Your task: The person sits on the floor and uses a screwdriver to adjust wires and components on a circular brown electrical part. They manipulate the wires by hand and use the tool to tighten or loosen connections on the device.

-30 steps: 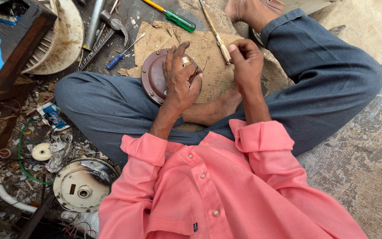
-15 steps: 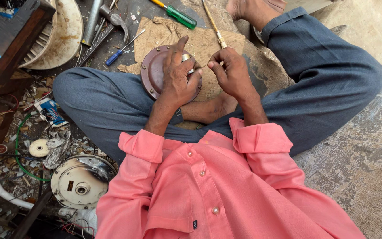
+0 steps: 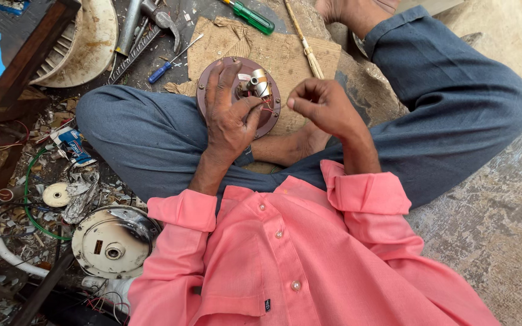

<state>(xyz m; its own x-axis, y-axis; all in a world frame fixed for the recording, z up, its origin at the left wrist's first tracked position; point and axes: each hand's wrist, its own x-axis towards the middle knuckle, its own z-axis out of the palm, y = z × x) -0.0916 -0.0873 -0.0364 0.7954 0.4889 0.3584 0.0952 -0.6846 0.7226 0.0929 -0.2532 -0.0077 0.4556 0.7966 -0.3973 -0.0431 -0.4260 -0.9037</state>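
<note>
Brown motor housing [image 3: 212, 90] on cardboard [image 3: 297, 51], braced between crossed legs.
Left hand [image 3: 228, 118] lies spread over the disc, fingers loosely curled beside its metal hub [image 3: 257, 81]; right hand [image 3: 324, 105] hovers just beside, fingertips pinched, contents unclear. Steadying the disc should ease the wire work.

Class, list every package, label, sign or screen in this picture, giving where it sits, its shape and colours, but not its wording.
Crumpled wrapper: on the littered floor beside the left knee, blue, white and red.
Small tag: low on the pink shirt, dark rectangle.
No signs or screens show.
</note>
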